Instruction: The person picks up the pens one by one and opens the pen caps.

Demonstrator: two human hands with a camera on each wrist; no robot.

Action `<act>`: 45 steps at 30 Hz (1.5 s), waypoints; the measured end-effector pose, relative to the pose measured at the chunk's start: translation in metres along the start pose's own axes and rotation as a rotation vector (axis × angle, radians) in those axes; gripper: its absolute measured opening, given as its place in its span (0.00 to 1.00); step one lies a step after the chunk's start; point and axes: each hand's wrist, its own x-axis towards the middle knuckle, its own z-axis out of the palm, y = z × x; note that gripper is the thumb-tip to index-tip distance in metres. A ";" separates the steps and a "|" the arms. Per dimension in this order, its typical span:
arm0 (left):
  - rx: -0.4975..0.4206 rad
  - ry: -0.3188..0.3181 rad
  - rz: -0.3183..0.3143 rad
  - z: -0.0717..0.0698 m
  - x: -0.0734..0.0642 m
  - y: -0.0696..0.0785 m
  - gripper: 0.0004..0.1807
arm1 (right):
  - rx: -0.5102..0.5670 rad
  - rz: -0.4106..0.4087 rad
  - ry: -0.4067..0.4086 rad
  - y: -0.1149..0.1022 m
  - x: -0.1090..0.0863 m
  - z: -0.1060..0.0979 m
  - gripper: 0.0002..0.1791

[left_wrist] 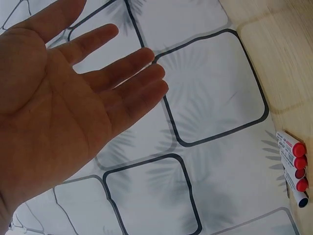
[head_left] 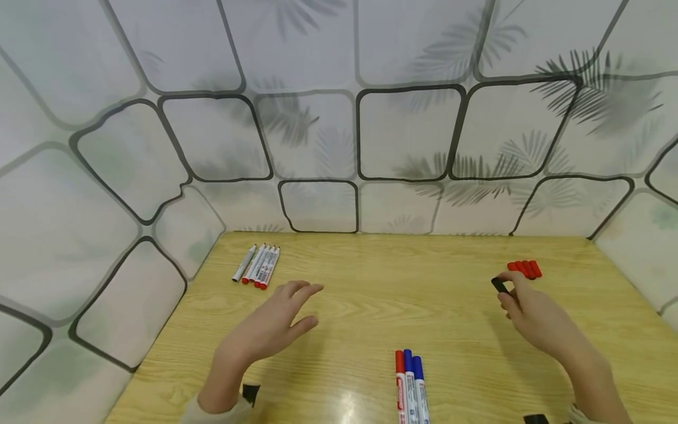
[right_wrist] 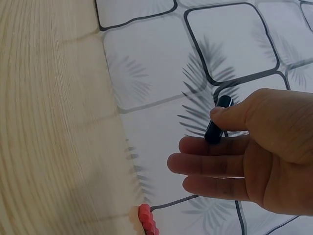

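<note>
My right hand [head_left: 535,315] pinches a black marker cap [right_wrist: 218,119] between thumb and finger, raised over the right side of the table. Just beyond it lies a row of several red caps [head_left: 524,269]. My left hand [head_left: 272,324] hovers over the left part of the table, its fingers spread and the palm bare in the left wrist view. Past its fingertips, uncapped white markers [head_left: 259,266] lie side by side at the back left. Most have red ends and one has a dark end [left_wrist: 303,201].
Three capped markers lie together near the table's front: a red one [head_left: 399,380] and two blue ones [head_left: 415,383]. The wooden table [head_left: 371,294] meets patterned walls [head_left: 318,135] at the back and both sides.
</note>
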 end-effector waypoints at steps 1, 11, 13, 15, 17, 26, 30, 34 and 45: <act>0.000 -0.001 -0.003 0.001 0.001 0.000 0.31 | -0.003 0.002 0.003 0.000 0.000 -0.001 0.18; 0.052 -0.031 -0.018 0.012 0.007 0.012 0.40 | -0.010 0.052 0.045 0.018 0.001 -0.007 0.19; 0.059 -0.039 -0.011 0.014 0.008 0.015 0.40 | -0.020 0.066 0.063 0.025 -0.001 -0.007 0.20; 0.067 -0.035 -0.001 0.015 0.008 0.017 0.40 | -0.024 0.068 0.080 0.031 -0.001 -0.009 0.20; 0.076 -0.026 0.003 0.016 0.007 0.018 0.40 | -0.046 0.056 0.105 0.039 0.000 -0.011 0.21; 0.055 -0.057 -0.032 0.017 0.000 0.019 0.39 | -0.070 0.106 0.164 0.086 0.017 -0.021 0.22; 0.035 -0.084 -0.041 0.018 0.000 0.019 0.39 | -0.048 0.159 0.107 0.108 0.024 -0.023 0.22; 0.030 -0.076 -0.042 0.020 0.001 0.016 0.38 | -0.023 0.215 0.086 0.128 0.039 -0.025 0.24; 0.036 -0.076 -0.039 0.019 0.004 0.017 0.38 | 0.100 0.374 0.111 0.168 0.054 -0.028 0.28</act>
